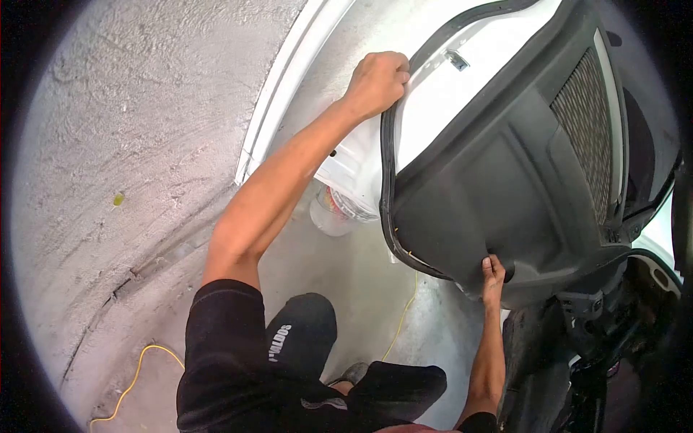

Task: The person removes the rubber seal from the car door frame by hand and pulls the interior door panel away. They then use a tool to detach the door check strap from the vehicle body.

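A long black rubber seal [388, 155] runs along the curved edge of a white car body opening. My left hand [379, 81] is closed around the seal on its upper left side. To the right of the seal sits a large dark grey trim panel [462, 191] with a patterned fabric inset [583, 130]. At the panel's lower edge my right hand [493, 278] grips it by a dark opening, thumb on the face and the other fingers partly hidden. A small metal latch piece [456, 60] shows on the white body metal between seal and panel.
A rough pale wall [159, 108] rises on the left. A clear plastic bucket [332, 213] stands on the floor under the car body. One yellow cord [401, 321] crosses the floor, and another yellow length [133, 382] lies near the wall. Dark car interior parts [577, 346] are at lower right.
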### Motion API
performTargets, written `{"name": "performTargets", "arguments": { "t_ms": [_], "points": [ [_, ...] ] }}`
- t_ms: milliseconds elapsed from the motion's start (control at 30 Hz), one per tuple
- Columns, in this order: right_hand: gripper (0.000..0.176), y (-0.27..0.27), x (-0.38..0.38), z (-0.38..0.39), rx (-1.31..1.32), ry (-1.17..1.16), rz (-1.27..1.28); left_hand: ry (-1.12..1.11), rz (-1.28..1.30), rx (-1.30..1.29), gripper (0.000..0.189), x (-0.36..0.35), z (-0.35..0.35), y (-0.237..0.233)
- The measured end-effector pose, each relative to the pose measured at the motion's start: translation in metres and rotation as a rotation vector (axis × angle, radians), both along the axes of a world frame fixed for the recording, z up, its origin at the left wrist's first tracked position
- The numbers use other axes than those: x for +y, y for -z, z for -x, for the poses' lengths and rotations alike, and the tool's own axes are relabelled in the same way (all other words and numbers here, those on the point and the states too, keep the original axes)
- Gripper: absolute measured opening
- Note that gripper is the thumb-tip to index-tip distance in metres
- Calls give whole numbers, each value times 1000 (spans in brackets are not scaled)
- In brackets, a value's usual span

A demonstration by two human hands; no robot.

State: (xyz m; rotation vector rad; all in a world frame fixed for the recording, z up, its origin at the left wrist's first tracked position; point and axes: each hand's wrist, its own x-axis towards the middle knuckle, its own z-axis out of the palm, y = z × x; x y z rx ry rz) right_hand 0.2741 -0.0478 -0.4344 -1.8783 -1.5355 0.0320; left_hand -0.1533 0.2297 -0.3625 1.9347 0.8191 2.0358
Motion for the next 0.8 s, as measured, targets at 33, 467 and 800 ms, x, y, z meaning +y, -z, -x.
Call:
{"name": "performTargets", "arguments": {
  "t_ms": [33,467,800],
  "points": [
    [43,4,2,-10,-61,-43,-40,1,0,-8,18,-2,-1,5],
    [42,10,-3,8,-469,-18,-132,587,445,-562,33,-30,-19,95],
    [42,176,-6,67,-827,-51,-198,329,313,-310,61,-56,-48,116]
  ]
}}
